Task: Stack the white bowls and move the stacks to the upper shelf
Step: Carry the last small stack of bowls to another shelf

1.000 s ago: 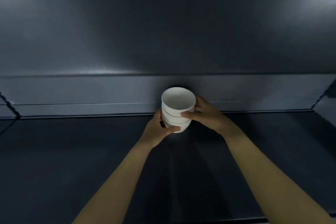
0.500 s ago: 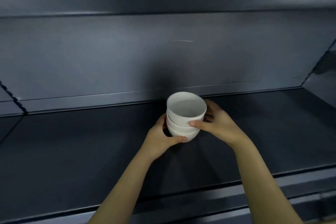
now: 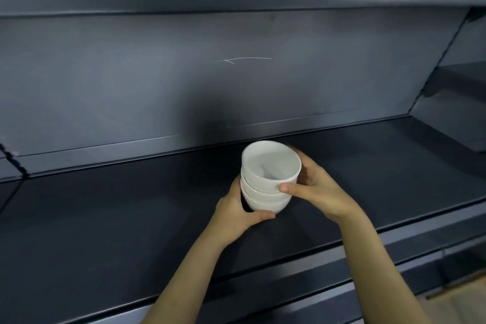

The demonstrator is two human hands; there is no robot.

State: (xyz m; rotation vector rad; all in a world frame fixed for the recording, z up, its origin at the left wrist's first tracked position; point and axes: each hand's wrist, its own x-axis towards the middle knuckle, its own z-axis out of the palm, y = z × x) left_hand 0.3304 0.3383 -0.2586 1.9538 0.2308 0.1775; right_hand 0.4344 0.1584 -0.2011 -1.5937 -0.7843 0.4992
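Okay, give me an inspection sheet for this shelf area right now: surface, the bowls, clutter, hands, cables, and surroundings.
Surface: dark shelf, matte, lit dimly.
Job's things: stack of bowls, three white ones nested, upright, mouths up. Whether its base touches the shelf cannot be told.
Clutter: nothing seen.
Grippers: left hand grips the stack low on its left side, thumb by the base. Right hand holds the right side higher up, thumb across the front.
Cables: nothing seen.
Surroundings: dark back panel behind the shelf, with a thin pale scratch on it above the stack.
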